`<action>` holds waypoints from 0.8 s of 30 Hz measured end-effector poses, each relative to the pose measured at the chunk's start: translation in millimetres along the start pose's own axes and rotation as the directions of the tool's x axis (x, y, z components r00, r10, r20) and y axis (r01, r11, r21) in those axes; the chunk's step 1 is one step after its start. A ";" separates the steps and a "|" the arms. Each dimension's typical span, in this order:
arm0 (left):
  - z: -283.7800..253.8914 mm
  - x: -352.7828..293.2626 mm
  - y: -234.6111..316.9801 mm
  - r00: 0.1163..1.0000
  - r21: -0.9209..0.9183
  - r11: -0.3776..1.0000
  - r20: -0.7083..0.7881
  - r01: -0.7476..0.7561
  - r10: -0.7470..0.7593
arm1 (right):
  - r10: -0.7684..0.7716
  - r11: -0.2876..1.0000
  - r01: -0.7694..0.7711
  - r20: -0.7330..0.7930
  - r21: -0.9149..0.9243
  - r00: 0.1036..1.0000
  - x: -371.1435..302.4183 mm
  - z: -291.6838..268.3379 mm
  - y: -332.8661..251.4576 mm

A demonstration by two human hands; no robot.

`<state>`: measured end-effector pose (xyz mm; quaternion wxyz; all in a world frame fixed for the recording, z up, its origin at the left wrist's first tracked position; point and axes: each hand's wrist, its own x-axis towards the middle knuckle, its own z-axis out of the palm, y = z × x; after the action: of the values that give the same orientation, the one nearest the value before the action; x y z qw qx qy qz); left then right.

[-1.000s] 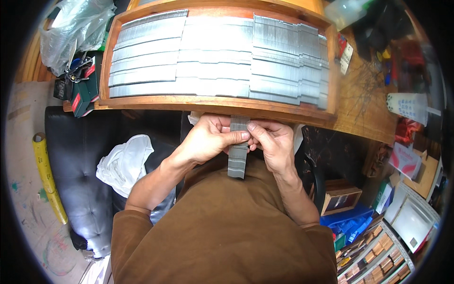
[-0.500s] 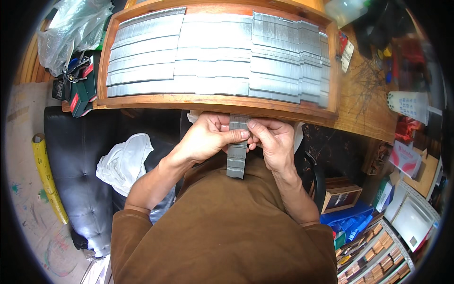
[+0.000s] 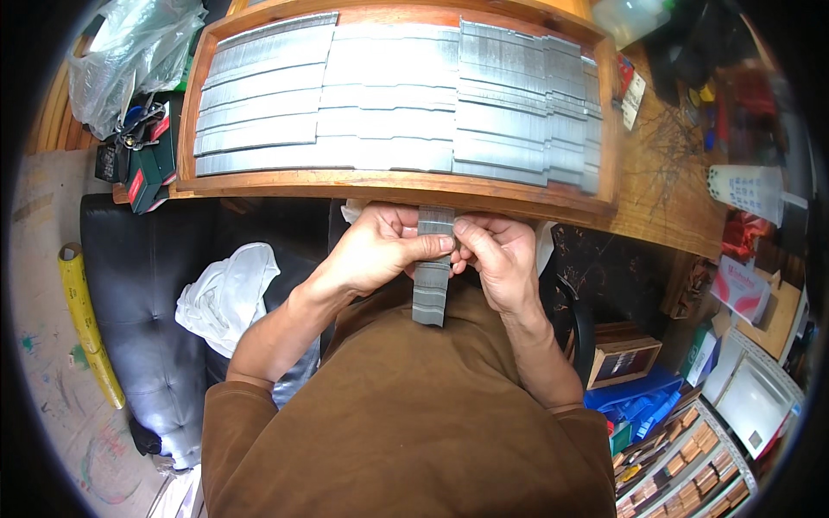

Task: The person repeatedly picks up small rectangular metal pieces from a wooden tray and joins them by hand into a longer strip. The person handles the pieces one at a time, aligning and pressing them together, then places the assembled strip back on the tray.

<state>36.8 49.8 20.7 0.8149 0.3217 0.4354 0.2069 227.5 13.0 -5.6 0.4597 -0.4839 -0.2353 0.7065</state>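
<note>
My left hand point(image 3: 376, 250) grips grey segmented strip point(image 3: 430, 298), thumb across it; my right hand point(image 3: 503, 255) pinches its edge (some fingers hidden). Strip between wooden tray point(image 3: 397, 186) and my brown shirt point(image 3: 414, 414).

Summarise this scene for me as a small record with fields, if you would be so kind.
Left grip: thumb across the grey banded strip
Right grip: thumb and fingers at the strip's right edge
Tray: wooden, holding overlapping silvery pieces
Left of tray: clear plastic bag, keys
Right of tray: pale cup
Lower left: white cloth, yellow tube
</note>
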 end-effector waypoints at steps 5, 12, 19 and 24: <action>0.3 1.0 -1.7 1.000 -0.018 1.000 0.004 -0.012 0.012 | -0.017 1.000 0.017 -0.023 -0.021 1.000 0.2 3.1 0.3; -0.1 1.1 -3.1 1.000 -0.017 1.000 0.006 -0.018 0.018 | -0.027 0.998 0.029 -0.030 0.051 0.999 -0.2 3.5 5.0; -1.2 1.2 -1.7 0.999 0.001 0.999 0.014 -0.038 0.038 | -0.027 0.999 0.028 -0.039 0.028 0.999 0.9 4.8 5.4; -1.8 2.5 -4.4 0.999 -0.019 0.999 0.022 -0.049 0.050 | -0.028 0.998 0.031 -0.059 0.048 0.998 -0.8 7.9 5.9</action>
<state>36.9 48.8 15.4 0.8172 0.3274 0.4162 0.2274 217.9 10.5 -6.5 0.4886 -0.4892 -0.2115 0.6908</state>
